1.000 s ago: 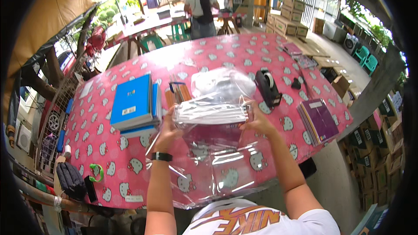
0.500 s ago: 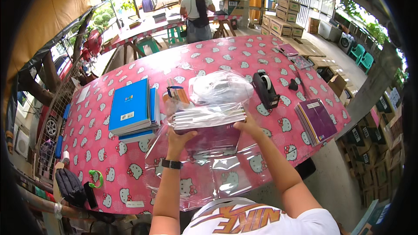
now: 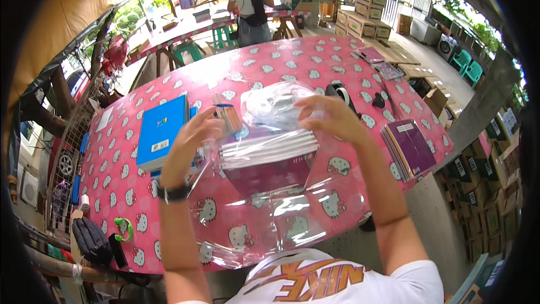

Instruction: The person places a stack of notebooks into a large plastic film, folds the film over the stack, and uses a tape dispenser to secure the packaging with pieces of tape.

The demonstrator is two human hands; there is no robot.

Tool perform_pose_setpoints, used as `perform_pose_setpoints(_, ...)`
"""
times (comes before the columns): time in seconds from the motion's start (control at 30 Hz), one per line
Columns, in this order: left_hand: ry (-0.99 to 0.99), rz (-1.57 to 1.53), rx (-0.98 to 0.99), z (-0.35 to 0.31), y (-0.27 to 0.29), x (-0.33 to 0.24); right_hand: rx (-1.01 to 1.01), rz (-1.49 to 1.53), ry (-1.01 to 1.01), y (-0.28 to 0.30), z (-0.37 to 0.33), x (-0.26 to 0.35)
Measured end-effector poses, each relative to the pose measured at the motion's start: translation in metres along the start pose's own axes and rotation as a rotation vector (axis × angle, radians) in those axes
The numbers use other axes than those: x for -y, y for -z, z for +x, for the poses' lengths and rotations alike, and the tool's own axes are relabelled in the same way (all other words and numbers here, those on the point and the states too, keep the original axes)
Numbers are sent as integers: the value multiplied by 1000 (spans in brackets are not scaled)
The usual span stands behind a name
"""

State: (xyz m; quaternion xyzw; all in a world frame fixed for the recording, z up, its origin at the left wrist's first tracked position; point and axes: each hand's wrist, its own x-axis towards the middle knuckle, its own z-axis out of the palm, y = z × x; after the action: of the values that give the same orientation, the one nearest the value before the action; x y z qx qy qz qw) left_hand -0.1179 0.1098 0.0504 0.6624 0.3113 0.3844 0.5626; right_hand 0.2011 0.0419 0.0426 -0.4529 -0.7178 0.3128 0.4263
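Observation:
A stack of purple-covered notebooks (image 3: 269, 171) stands in the middle of the table, white page edges toward the far side, with a clear plastic sheet (image 3: 292, 222) beneath and around it. Above the stack's left side hovers my left hand (image 3: 194, 132), a dark watch on its wrist, fingers bent and apart. Over the right side is my right hand (image 3: 332, 115), its fingers curved and spread with nothing visible in them. Both hands are somewhat blurred. Just beyond the stack lies a bundle of clear plastic (image 3: 270, 104), partly behind my right fingers.
Blue notebooks (image 3: 163, 129) are piled at the left, next to brown-orange sticks or pens (image 3: 228, 117). A black tape dispenser (image 3: 344, 97) sits partly behind my right hand. More purple notebooks (image 3: 409, 146) lie at the right. Two people stand by a far table; cardboard boxes (image 3: 489, 191) are stacked at right.
Both hands have let go of the notebook stack's sides and risen above it, the left moving outward and up. The stack now stands on the plastic unheld.

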Motion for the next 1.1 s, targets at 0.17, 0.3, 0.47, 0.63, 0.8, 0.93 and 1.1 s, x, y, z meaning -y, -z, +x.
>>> perform_pose_setpoints(0.17, -67, 902, -4, 34, 23, -61, -210, 42, 6, 45, 27, 45)
perform_pose_setpoints(0.3, -416, 1035, 64, 18, -37, -76, 244, -544, -39, 43, 32, 52)
perform_pose_setpoints(0.47, -261, 1289, 503, 6, -46, -70, -226, -419, 1, 46, 36, 33)
perform_pose_setpoints(0.63, -501, 1139, 548, -6, -53, -67, -491, -326, -21, 54, 31, 14)
perform_pose_setpoints(0.8, -481, 1054, 414, -19, -55, -65, -48, 226, 115, 20, -28, -42)
perform_pose_setpoints(0.93, -660, 950, 395, -14, -49, -57, 109, -305, 188, -21, -35, -17)
perform_pose_setpoints(1.1, -492, 212, -279, -40, 12, 43, 182, -478, 314, -22, -37, -21)
